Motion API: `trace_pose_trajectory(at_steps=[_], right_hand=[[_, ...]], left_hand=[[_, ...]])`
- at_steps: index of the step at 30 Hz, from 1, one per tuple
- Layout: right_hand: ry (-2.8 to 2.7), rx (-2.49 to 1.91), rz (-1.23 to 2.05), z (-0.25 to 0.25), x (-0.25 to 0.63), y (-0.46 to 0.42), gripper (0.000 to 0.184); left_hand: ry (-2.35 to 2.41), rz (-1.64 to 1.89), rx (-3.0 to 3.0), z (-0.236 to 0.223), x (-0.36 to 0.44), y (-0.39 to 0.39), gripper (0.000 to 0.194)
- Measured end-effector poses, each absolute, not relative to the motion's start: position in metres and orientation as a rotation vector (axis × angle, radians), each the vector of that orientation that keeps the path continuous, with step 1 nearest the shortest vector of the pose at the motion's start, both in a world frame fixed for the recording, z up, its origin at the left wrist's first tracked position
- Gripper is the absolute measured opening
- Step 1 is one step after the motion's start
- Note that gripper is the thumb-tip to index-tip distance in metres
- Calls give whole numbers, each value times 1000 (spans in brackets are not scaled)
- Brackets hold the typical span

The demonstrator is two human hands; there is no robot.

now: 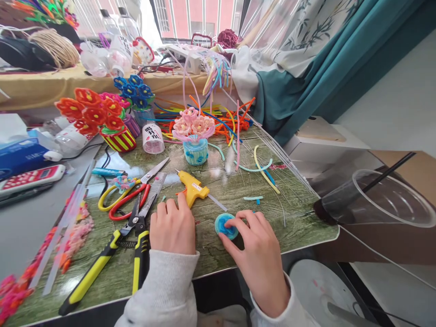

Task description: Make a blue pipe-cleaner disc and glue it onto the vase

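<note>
My right hand [257, 247] has its thumb against the rim of a small round blue pipe-cleaner coil [225, 223] and its index finger pressed into the top. The coil is light blue at the edge and darker blue inside, and it sits near the table's front edge. To its left, my left hand [172, 227] rests palm down with curled fingers; the fingertips and anything under them are hidden. Just beyond that hand lies a yellow hot glue gun [193, 187] with a clear glue stick [217, 202] sticking out of its back.
Pliers [136, 220] and scissors [131, 200] lie left of my left hand. Behind the glue gun stands a blue pot [195, 153] of pink flowers. Loose pipe cleaners [262, 168] and wires lie to the right, near a plastic cup [361, 200] with a straw.
</note>
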State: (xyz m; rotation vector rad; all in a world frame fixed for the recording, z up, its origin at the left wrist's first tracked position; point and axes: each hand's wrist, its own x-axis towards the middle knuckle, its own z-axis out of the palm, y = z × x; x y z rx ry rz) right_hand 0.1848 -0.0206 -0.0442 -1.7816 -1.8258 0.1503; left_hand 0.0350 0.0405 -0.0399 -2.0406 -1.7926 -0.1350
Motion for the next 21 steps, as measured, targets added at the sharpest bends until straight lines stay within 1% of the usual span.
trace_pose_trajectory(at_steps=[2, 6, 7, 11, 13, 16, 21], right_hand=[[-1813, -1781, 197, -45, 185, -20, 8], [-1826, -1764, 206, -44, 185, -19, 8], [-1829, -1759, 201, -45, 185, -19, 8], [-1798, -1748, 225, -48, 184, -18, 5], [-1742, -1714, 280, -48, 185, -18, 3], [-1576, -1613, 421, -42, 189, -20, 8], [-1099, -1394, 781, -31, 193, -21, 16]], left_hand=[[-1802, -151, -2045, -43, 35, 44, 29], [-1826, -185, -2053, -45, 37, 48, 48], [-1833, -191, -2056, -46, 37, 48, 50], [-1869, -208, -2046, -44, 35, 49, 44], [-1890, -260, -2042, -40, 32, 47, 44], [-1985, -502, -2078, -30, 25, 43, 42], [-2195, -1013, -2066, -13, 10, 32, 37]])
